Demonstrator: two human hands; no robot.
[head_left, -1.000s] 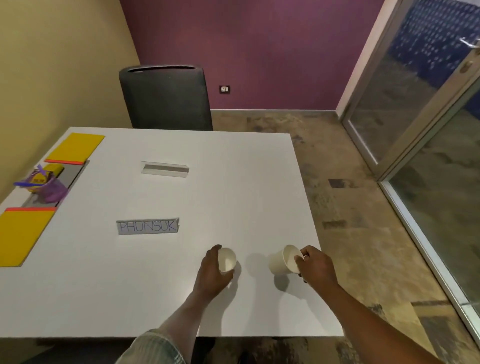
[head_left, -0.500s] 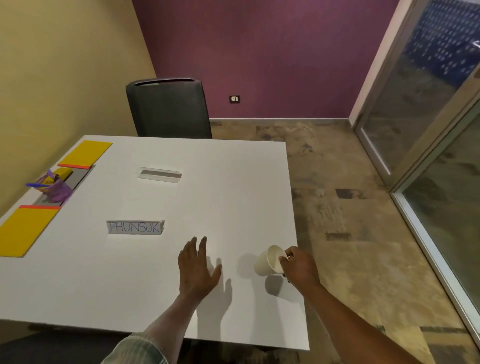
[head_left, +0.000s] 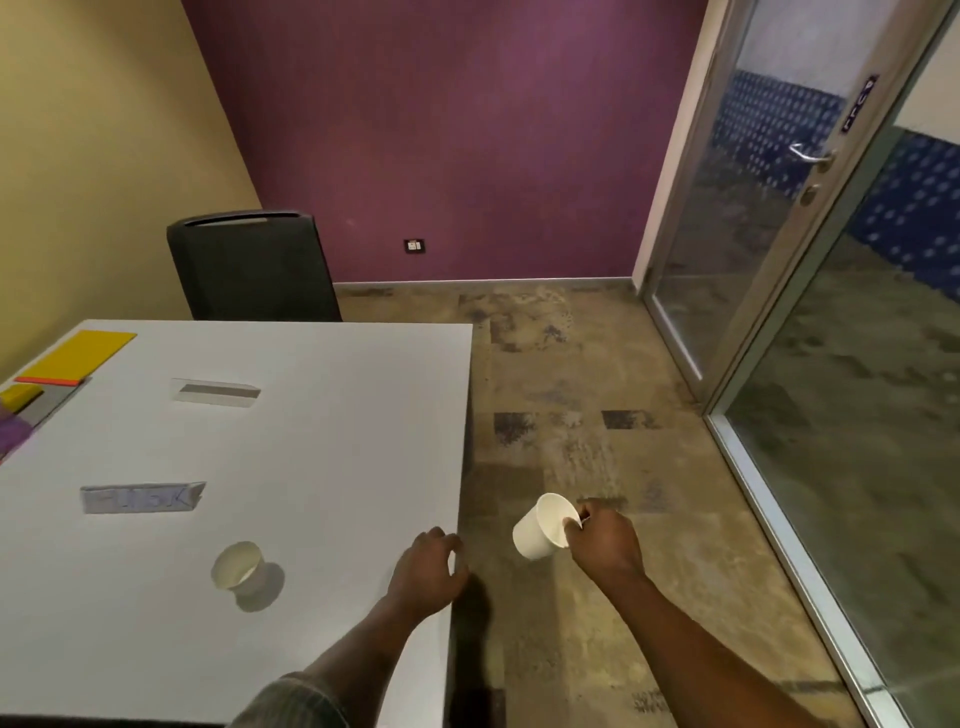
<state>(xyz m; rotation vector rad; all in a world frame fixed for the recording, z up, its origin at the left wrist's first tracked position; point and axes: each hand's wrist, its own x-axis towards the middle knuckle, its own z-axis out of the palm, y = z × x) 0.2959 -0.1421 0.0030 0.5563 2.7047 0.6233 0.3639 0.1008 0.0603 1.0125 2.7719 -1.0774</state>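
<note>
While the right hand pinches the rim of a tilted white paper cup above the floor, the left hand hangs loosely curled and empty at the white bench edge. A second paper cup stands at its 9 o'clock.

cup on table, chair behind
</note>
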